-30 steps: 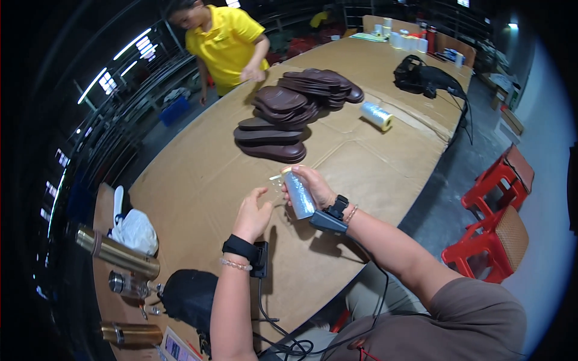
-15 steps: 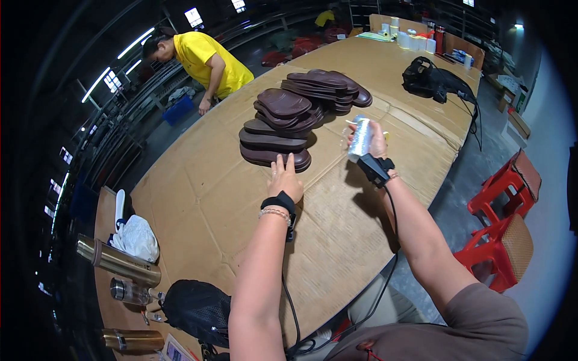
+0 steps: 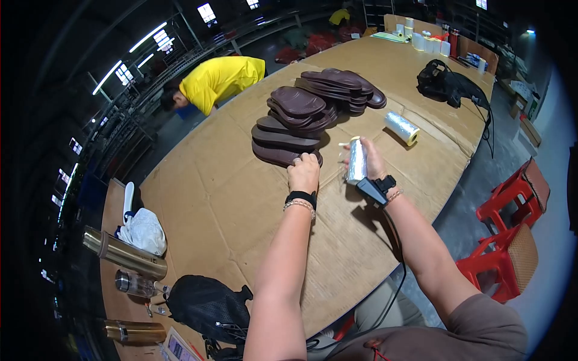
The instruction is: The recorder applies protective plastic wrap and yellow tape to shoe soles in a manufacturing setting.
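Observation:
Dark brown shoe soles [image 3: 289, 155] lie in overlapping piles on the cardboard-covered table [image 3: 223, 198]. My left hand [image 3: 304, 173] has its fingers curled over the right end of the nearest sole; the fingertips are partly hidden. Just to the right, above the tabletop, my right hand [image 3: 374, 159] is closed around a shiny roll of clear plastic film [image 3: 357, 161], held nearly upright. Some loose film shows at the roll's left side. A second roll of film [image 3: 401, 128] with a yellowish core rests on its side beyond my right hand.
A flask [image 3: 123, 253], a glass bottle [image 3: 133, 283], a white bag [image 3: 143, 231] and a black mesh bag [image 3: 208, 307] stand near left. A black bag with cables [image 3: 442, 84] lies far right. Red stools [image 3: 503, 265] stand right of the table. A person in yellow [image 3: 220, 81] bends beyond its left edge.
My left hand's outstretched fingers have curled over the sole's end. The roll in my right hand stands more upright, and the second roll has come into sight. The person in yellow has bent lower.

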Demonstrator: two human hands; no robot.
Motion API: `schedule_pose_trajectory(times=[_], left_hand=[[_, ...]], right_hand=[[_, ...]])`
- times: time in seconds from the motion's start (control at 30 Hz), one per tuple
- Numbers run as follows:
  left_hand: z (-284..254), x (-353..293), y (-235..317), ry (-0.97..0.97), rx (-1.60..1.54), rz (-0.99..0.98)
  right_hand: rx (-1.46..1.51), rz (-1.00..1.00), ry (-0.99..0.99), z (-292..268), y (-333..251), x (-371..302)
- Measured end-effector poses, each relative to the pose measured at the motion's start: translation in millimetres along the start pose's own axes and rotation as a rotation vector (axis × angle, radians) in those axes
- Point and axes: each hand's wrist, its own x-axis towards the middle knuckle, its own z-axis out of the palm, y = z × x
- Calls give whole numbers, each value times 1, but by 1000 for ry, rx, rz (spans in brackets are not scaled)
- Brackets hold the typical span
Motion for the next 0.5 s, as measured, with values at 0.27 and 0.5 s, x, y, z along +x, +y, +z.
schedule_pose_trajectory(times=[0.27, 0.5], left_hand=[[-88, -61, -64, 67, -638, -116], [-192, -179, -107, 69, -1707, -576]], right_hand=[[40, 163, -186, 15, -24, -14], [62, 188, -511, 63, -32, -77]])
